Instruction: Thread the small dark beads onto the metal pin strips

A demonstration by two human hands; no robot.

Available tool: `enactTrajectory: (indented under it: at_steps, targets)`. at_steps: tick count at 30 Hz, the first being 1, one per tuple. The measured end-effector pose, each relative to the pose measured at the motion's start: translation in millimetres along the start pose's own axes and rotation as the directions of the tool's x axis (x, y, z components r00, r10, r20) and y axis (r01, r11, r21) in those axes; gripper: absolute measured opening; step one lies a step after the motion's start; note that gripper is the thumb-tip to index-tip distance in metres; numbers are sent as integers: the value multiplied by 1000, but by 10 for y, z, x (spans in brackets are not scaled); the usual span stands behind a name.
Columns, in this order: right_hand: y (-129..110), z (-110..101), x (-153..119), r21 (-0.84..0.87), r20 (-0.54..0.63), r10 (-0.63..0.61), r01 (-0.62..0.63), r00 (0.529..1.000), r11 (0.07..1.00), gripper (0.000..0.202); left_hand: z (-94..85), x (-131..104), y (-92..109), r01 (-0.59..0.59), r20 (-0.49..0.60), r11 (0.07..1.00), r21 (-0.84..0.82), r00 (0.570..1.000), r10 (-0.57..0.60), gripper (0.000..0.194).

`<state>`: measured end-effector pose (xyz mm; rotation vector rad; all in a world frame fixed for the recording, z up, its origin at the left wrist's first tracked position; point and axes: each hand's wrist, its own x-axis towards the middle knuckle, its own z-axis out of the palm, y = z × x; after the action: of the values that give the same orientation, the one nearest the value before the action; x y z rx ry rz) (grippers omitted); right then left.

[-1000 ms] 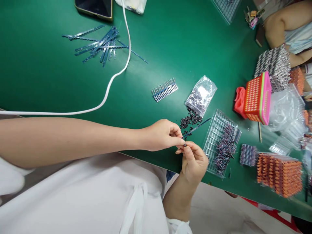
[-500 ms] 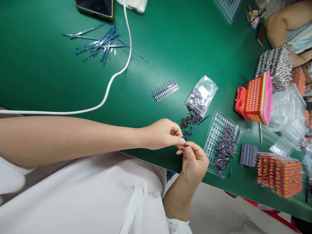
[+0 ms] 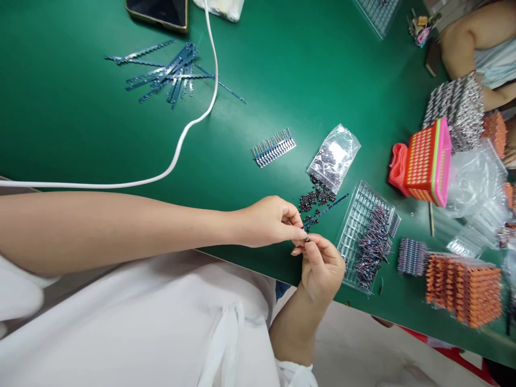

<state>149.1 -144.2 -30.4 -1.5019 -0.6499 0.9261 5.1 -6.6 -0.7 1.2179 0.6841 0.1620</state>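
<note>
My left hand (image 3: 274, 221) comes in from the left, its fingertips pinched on a thin dark blue strip (image 3: 328, 208) that points up and right. Thumb and fingers of my right hand (image 3: 322, 266) are closed at the same spot, on a tiny dark thing I cannot make out; the fingertips of both hands nearly meet. Just beyond them lie loose dark beads (image 3: 312, 200) beside a clear bag (image 3: 335, 156) holding more. To the right, a clear ridged tray (image 3: 350, 234) bears a heap of thin dark pieces with wires (image 3: 374, 244).
A row of wired pieces (image 3: 274, 148) lies mid-table. Blue strips (image 3: 169, 72), a white cable (image 3: 181, 142) and a phone (image 3: 159, 12) are at left. Rightward stand a red basket (image 3: 423, 161), orange stacks (image 3: 463, 290) and plastic bags. Another person's arm (image 3: 463, 40) is at top right.
The free end of the blue strip has dipped slightly toward me and to the right. Both hands have stayed in nearly the same place, fingers still closed.
</note>
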Motion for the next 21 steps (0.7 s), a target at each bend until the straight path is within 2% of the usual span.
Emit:
enactTrajectory:
  at_steps: [9, 16, 21]
  targets:
    - [-1, -12, 0, 8, 17, -1, 1, 1000, 1000, 9, 1, 1, -2, 1, 18, 1000, -7, 1000, -1, 16]
    - [-34, -26, 21, 46, 73, 53, -56, 996, 997, 14, -7, -7, -3, -22, 50, 999, 27, 999, 21, 18]
    - [-28, -17, 26, 35, 52, 48, -50, 997, 998, 14, -3, -13, -18, -28, 35, 1000, 0, 999, 28, 18]
